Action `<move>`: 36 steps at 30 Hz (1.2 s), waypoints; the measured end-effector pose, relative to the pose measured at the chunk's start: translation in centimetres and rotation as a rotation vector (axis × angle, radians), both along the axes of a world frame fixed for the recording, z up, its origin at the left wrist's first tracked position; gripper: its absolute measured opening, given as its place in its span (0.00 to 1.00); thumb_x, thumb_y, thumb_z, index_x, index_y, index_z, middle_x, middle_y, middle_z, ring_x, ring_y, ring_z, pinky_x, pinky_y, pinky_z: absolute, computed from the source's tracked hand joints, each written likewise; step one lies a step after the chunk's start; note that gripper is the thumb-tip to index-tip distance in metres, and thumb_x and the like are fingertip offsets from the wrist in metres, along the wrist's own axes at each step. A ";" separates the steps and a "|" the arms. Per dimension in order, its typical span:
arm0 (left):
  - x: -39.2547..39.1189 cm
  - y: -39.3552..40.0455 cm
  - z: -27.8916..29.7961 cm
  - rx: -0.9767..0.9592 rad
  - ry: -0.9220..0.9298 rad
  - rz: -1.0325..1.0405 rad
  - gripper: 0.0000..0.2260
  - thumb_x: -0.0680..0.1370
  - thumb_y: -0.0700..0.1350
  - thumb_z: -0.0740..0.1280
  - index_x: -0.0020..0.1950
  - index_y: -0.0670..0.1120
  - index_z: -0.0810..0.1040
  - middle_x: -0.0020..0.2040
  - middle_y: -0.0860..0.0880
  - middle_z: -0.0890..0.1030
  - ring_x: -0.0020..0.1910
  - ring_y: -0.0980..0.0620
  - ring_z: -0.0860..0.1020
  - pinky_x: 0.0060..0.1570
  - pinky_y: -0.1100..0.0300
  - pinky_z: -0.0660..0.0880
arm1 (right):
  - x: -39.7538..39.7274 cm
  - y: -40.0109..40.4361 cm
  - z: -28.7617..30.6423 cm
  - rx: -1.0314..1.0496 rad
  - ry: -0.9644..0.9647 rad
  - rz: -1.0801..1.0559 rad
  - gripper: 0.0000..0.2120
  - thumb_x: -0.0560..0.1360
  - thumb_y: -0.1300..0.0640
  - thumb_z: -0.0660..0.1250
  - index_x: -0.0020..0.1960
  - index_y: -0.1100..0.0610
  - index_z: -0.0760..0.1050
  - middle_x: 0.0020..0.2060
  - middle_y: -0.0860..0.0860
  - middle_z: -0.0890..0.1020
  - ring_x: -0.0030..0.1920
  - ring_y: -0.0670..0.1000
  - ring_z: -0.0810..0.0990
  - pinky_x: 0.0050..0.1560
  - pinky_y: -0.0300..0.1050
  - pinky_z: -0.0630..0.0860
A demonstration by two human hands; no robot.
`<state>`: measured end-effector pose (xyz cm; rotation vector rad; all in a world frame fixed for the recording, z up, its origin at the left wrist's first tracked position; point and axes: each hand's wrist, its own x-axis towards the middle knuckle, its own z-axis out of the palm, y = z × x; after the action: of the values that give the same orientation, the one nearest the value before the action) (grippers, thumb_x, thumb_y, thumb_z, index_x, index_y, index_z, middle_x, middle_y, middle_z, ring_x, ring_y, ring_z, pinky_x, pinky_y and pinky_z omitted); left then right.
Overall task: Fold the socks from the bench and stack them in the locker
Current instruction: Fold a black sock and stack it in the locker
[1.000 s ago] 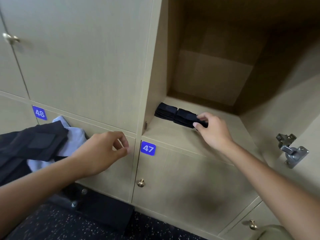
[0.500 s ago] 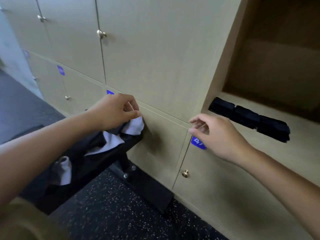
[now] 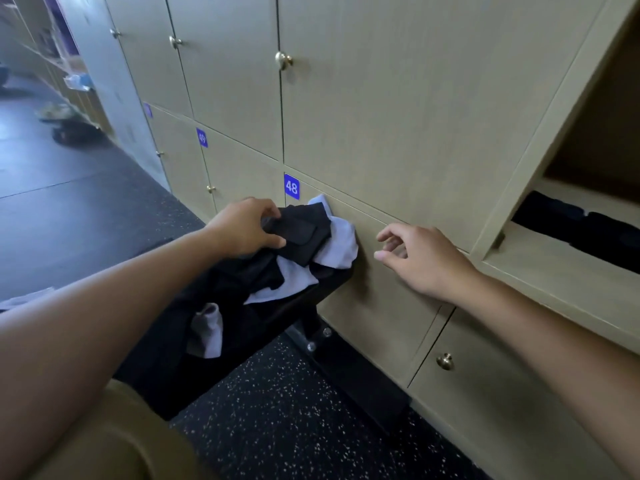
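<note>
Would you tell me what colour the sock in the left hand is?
Black; the left hand grips the sock, seen best in the head view.

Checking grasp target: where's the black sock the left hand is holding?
Head view, centre: black sock tops the bench pile under label 48, gripped by left hand, overlapping a white sock.

A black bench (image 3: pixel 308 299) runs along the foot of the lockers, its far right end just beside door 48. On it lies a loose heap of black socks (image 3: pixel 298 230) and pale socks (image 3: pixel 337 244), one pale sock (image 3: pixel 207 329) nearer. At far right, the open locker's shelf (image 3: pixel 540 258) carries a row of folded black socks (image 3: pixel 581 223).
</note>
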<state>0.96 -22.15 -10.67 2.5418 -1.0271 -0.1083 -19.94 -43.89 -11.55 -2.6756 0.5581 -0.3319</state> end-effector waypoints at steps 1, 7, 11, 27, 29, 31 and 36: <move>0.3 -0.1 -0.4 0.021 0.002 -0.003 0.25 0.74 0.54 0.77 0.68 0.49 0.76 0.62 0.46 0.78 0.54 0.48 0.74 0.53 0.56 0.68 | 0.6 -0.1 -0.4 0.019 -0.001 -0.004 0.11 0.78 0.48 0.70 0.59 0.49 0.78 0.49 0.44 0.82 0.45 0.49 0.80 0.55 0.50 0.78; 1.9 -1.1 -2.0 0.047 0.011 0.062 0.32 0.77 0.63 0.69 0.77 0.51 0.67 0.72 0.43 0.72 0.70 0.39 0.70 0.70 0.45 0.66 | 3.5 -0.5 -2.7 0.155 0.007 -0.020 0.14 0.77 0.47 0.71 0.61 0.49 0.77 0.52 0.45 0.82 0.46 0.47 0.79 0.55 0.45 0.76; 2.5 -1.8 -2.7 -0.004 0.220 0.113 0.38 0.76 0.64 0.71 0.80 0.49 0.62 0.75 0.42 0.70 0.72 0.40 0.71 0.69 0.47 0.68 | 5.3 0.0 -3.5 0.286 -0.035 -0.015 0.17 0.77 0.50 0.71 0.65 0.52 0.77 0.58 0.48 0.81 0.57 0.48 0.80 0.61 0.44 0.74; 3.4 -3.2 -2.8 -0.338 0.393 0.095 0.23 0.67 0.42 0.83 0.59 0.44 0.80 0.51 0.47 0.85 0.52 0.45 0.84 0.59 0.46 0.80 | 9.9 2.8 -4.0 0.580 -0.171 -0.042 0.30 0.73 0.50 0.75 0.72 0.51 0.69 0.60 0.47 0.82 0.60 0.48 0.80 0.65 0.48 0.74; 3.3 -3.0 -2.6 -0.392 0.401 0.057 0.16 0.68 0.40 0.82 0.51 0.48 0.81 0.47 0.48 0.86 0.49 0.46 0.84 0.57 0.48 0.81 | 10.0 3.1 -3.7 0.654 -0.232 -0.056 0.26 0.75 0.55 0.74 0.70 0.55 0.69 0.52 0.45 0.82 0.52 0.45 0.81 0.59 0.43 0.75; 3.1 -2.8 -2.4 -0.428 0.419 0.001 0.13 0.70 0.38 0.81 0.45 0.51 0.80 0.44 0.50 0.85 0.46 0.50 0.84 0.51 0.55 0.80 | 10.0 3.3 -3.4 0.695 -0.278 -0.063 0.21 0.76 0.57 0.73 0.67 0.57 0.74 0.50 0.47 0.84 0.51 0.46 0.83 0.60 0.47 0.78; 2.4 -2.1 -1.5 -0.490 0.435 -0.091 0.11 0.73 0.37 0.78 0.47 0.51 0.81 0.44 0.51 0.85 0.45 0.52 0.83 0.52 0.57 0.78 | 9.3 3.4 -3.2 0.673 -0.327 -0.074 0.12 0.77 0.59 0.73 0.59 0.60 0.81 0.49 0.53 0.86 0.51 0.52 0.85 0.61 0.56 0.80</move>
<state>3.39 -24.21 -12.19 1.9173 -0.8647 -0.3686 -10.64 -40.44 -14.73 -1.9118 0.5451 -0.4885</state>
